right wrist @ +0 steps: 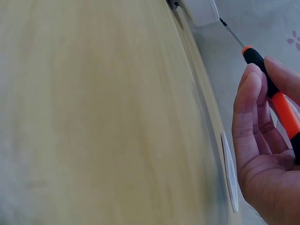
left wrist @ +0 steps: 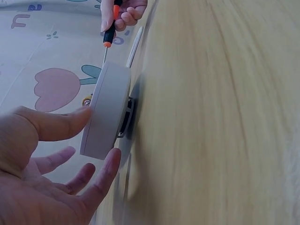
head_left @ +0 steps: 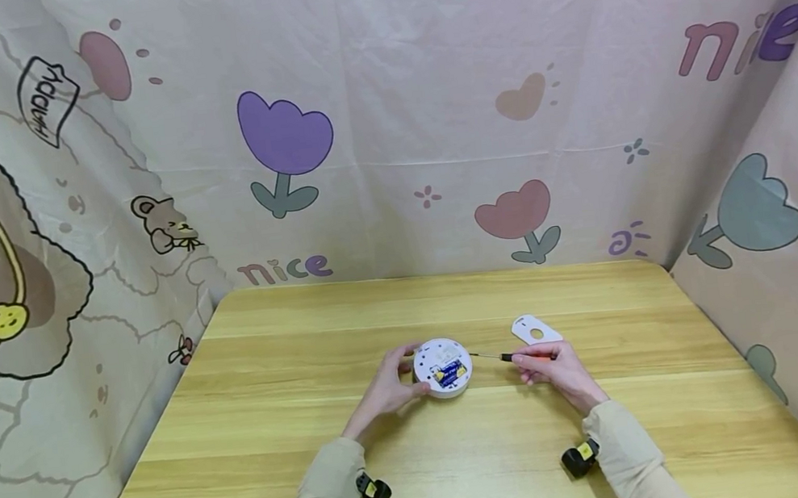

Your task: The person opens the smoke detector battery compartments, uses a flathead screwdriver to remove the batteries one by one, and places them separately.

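Note:
A round white smoke alarm (head_left: 443, 368) is held a little tilted, its back facing up, with a blue-and-yellow battery (head_left: 450, 373) showing in it. My left hand (head_left: 389, 385) grips its left side, thumb at the top edge and a fingertip against the lower rim, as the left wrist view shows. My right hand (head_left: 553, 367) pinches the black-and-orange handle of a screwdriver (right wrist: 255, 58) between thumb and fingers. The dark tip of its thin shaft is right at the alarm's right edge.
A white plate (head_left: 535, 330) with a round hole lies on the wooden table (head_left: 271, 352), just behind my right hand. A patterned curtain (head_left: 385, 120) hangs behind the table and along both sides. Black cameras are strapped to both wrists.

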Action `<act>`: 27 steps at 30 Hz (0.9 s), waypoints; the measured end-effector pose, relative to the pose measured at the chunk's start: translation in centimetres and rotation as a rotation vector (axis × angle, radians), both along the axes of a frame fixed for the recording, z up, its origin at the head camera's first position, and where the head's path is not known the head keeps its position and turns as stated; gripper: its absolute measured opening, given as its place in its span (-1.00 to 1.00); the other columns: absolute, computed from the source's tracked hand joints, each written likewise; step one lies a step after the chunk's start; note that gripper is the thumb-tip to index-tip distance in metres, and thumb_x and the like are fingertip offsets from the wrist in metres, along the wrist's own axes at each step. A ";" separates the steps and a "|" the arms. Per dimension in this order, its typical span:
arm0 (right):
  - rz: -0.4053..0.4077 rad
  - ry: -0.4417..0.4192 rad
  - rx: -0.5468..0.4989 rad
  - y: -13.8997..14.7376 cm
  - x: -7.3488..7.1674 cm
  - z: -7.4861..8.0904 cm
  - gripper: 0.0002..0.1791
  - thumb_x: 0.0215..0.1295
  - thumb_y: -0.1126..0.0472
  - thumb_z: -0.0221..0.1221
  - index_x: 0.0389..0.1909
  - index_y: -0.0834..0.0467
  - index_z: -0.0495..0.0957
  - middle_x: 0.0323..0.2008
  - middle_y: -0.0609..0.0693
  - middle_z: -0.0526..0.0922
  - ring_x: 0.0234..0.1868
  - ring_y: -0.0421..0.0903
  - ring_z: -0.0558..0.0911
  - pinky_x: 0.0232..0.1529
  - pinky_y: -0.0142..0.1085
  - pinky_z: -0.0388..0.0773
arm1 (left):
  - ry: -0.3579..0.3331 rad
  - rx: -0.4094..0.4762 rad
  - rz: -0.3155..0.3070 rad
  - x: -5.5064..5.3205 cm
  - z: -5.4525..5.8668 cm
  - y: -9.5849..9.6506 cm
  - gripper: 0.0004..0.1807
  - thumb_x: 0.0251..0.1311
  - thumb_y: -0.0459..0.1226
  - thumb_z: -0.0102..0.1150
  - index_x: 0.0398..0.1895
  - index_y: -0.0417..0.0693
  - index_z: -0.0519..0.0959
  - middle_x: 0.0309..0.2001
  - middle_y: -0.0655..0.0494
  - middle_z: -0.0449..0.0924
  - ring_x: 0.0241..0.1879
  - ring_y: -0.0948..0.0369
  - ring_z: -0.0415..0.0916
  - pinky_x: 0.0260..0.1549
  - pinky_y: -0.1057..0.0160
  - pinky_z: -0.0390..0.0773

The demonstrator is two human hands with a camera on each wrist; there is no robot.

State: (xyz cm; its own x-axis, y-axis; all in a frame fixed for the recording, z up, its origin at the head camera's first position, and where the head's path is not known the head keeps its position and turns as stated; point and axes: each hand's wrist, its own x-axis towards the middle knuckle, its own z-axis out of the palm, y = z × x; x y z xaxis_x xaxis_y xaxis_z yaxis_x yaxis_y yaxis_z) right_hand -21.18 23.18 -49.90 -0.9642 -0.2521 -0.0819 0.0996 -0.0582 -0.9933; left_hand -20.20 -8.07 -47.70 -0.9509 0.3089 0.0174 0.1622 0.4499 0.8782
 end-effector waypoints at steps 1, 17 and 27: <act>-0.001 0.000 -0.002 0.0 0.0 0.0 -0.55 0.03 0.26 0.24 -0.11 0.49 0.45 -0.41 0.23 0.65 -0.52 -0.13 0.62 -0.41 -0.29 0.65 | -0.006 0.002 0.001 0.0 0.1 0.0 -0.20 -0.16 -0.33 0.32 0.24 -0.09 0.21 0.18 -0.21 0.22 0.07 -0.12 0.36 0.10 -0.11 0.36; -0.003 -0.004 0.025 0.1 0.5 0.7 -0.54 0.02 0.23 0.25 -0.10 0.46 0.46 -0.38 0.25 0.64 -0.48 -0.11 0.63 -0.37 -0.24 0.65 | -0.039 -0.037 0.018 0.0 0.2 0.9 -0.18 -0.08 -0.24 0.29 0.26 -0.24 0.13 0.06 -0.29 0.31 -0.18 0.07 0.48 -0.13 0.17 0.56; -0.005 -0.009 0.036 0.0 0.5 0.9 -0.55 0.01 0.25 0.26 -0.12 0.46 0.47 -0.37 0.27 0.63 -0.50 -0.13 0.62 -0.39 -0.26 0.65 | -0.052 -0.046 0.043 -0.2 -0.1 1.2 -0.24 -0.06 -0.27 0.25 0.27 -0.09 0.16 -0.05 -0.18 0.46 -0.12 0.04 0.44 -0.07 0.10 0.48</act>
State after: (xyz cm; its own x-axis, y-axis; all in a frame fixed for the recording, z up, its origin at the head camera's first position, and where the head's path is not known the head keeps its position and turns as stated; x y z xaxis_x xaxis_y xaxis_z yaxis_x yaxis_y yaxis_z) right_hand -20.69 23.17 -48.97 -0.9647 -0.2438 -0.0997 0.1085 -0.0228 -0.9938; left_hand -20.35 -6.89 -47.80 -0.9627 0.2667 -0.0453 0.0966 0.4954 0.8633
